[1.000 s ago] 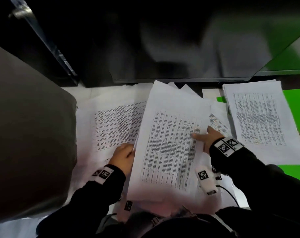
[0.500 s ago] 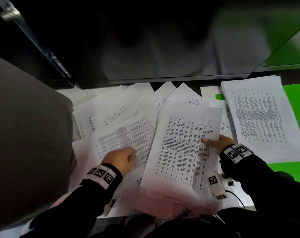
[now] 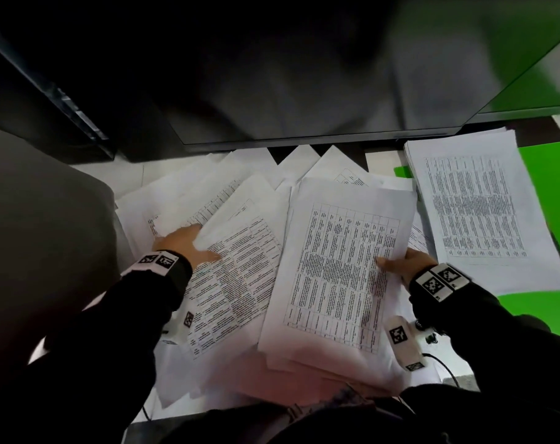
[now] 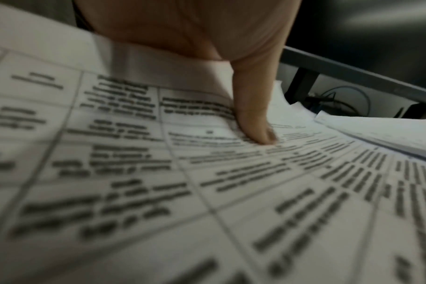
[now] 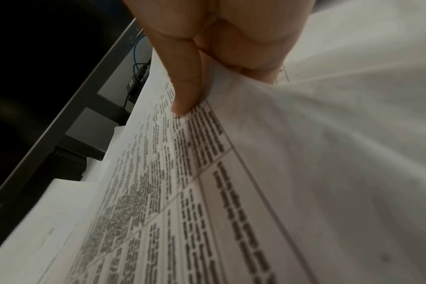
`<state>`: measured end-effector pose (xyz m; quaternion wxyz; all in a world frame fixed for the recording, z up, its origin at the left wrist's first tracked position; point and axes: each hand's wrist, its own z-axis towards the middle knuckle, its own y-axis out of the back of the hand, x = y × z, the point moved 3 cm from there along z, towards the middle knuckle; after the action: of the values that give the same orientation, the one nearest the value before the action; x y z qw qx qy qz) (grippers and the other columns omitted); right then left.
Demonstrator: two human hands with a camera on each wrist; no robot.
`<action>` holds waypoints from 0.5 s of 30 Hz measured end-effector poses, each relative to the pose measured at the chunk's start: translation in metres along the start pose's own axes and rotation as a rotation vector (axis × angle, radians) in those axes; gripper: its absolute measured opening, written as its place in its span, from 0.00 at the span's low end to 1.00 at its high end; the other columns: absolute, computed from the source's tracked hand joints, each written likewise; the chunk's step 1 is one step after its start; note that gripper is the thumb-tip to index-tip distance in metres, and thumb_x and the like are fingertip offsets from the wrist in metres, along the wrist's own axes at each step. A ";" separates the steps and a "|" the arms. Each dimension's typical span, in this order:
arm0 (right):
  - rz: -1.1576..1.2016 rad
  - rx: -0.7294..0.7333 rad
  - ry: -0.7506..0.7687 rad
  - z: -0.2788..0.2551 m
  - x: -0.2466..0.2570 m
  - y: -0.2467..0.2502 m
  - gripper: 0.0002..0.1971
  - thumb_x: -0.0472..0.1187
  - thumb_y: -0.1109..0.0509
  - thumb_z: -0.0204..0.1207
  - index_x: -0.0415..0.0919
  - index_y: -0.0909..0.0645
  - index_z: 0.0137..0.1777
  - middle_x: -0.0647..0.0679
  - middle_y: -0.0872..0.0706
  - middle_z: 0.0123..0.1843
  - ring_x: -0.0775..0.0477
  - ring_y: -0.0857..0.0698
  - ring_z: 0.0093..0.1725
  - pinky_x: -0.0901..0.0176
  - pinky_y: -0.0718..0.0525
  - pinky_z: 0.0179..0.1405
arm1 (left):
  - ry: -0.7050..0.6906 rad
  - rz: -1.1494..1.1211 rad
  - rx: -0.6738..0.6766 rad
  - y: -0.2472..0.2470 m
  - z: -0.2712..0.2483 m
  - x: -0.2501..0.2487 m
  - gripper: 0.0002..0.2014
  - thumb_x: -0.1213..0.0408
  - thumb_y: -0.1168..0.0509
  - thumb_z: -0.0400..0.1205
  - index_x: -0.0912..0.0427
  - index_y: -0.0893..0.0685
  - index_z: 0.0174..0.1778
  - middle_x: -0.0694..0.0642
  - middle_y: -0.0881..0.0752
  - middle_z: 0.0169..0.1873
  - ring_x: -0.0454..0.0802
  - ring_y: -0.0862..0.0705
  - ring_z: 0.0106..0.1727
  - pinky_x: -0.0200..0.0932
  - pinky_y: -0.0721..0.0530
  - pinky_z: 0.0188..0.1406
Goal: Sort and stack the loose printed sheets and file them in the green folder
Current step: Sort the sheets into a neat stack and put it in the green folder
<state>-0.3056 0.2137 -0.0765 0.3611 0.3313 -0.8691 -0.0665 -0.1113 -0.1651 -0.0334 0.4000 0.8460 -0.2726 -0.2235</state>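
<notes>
Loose printed sheets [image 3: 208, 203] lie fanned over the white desk. My right hand [image 3: 403, 261] grips the right edge of a bundle of printed sheets [image 3: 339, 270], thumb on top [image 5: 185, 92], other fingers hidden below. My left hand [image 3: 182, 241] pinches the left edge of another printed sheet [image 3: 240, 277], its thumb pressing on the print [image 4: 255, 126] and its fingers slipped under the paper. A sorted stack [image 3: 477, 203] rests on the open green folder [image 3: 550, 193] at the right.
A dark monitor [image 3: 304, 75] hangs over the far edge of the desk, with cables behind it [image 4: 338, 101]. A grey rounded object [image 3: 41, 235] fills the left side. A thin black cable [image 3: 445, 366] runs by my right forearm.
The right hand has carried its bundle rightwards, nearer the folder. The left hand let go of that bundle's edge, reached further left and took hold of another sheet.
</notes>
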 end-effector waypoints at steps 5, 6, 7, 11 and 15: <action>0.034 -0.010 -0.003 0.003 0.001 -0.001 0.13 0.40 0.20 0.64 0.40 0.15 0.49 0.44 0.12 0.38 0.42 0.14 0.40 0.48 0.18 0.55 | 0.108 -0.328 -0.205 0.011 -0.012 0.010 0.32 0.51 0.29 0.75 0.61 0.26 0.72 0.60 0.25 0.72 0.59 0.27 0.73 0.46 0.32 0.73; 0.030 -0.015 0.004 0.003 0.001 -0.001 0.13 0.39 0.20 0.64 0.39 0.15 0.48 0.44 0.12 0.38 0.42 0.14 0.40 0.48 0.17 0.54 | 0.142 -0.412 -0.260 0.015 -0.016 0.014 0.31 0.53 0.27 0.74 0.63 0.25 0.70 0.59 0.23 0.70 0.59 0.27 0.73 0.47 0.32 0.73; 0.024 -0.020 0.012 0.002 0.002 -0.002 0.12 0.40 0.20 0.64 0.39 0.15 0.47 0.44 0.12 0.38 0.42 0.14 0.39 0.49 0.17 0.53 | 0.150 -0.466 -0.306 0.022 -0.021 0.017 0.27 0.55 0.28 0.75 0.65 0.21 0.66 0.59 0.18 0.62 0.60 0.24 0.69 0.47 0.28 0.68; -0.010 -0.024 0.000 0.004 0.003 0.001 0.10 0.42 0.21 0.65 0.40 0.16 0.43 0.49 0.12 0.28 0.44 0.16 0.33 0.54 0.18 0.43 | 0.080 -0.497 -0.361 0.044 -0.045 0.025 0.12 0.51 0.35 0.79 0.58 0.18 0.44 0.58 0.14 0.37 0.61 0.16 0.41 0.44 0.25 0.35; -0.061 -0.053 0.034 0.002 0.007 0.001 0.09 0.43 0.23 0.68 0.39 0.16 0.42 0.49 0.12 0.24 0.43 0.16 0.34 0.51 0.15 0.45 | 0.076 -0.609 -0.496 0.057 -0.077 0.036 0.08 0.54 0.36 0.81 0.54 0.18 0.44 0.51 0.16 0.31 0.52 0.17 0.34 0.39 0.26 0.30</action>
<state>-0.3107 0.2097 -0.0735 0.3824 0.3490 -0.8503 -0.0947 -0.0544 -0.1756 0.0516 0.5176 0.7735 0.0680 -0.3594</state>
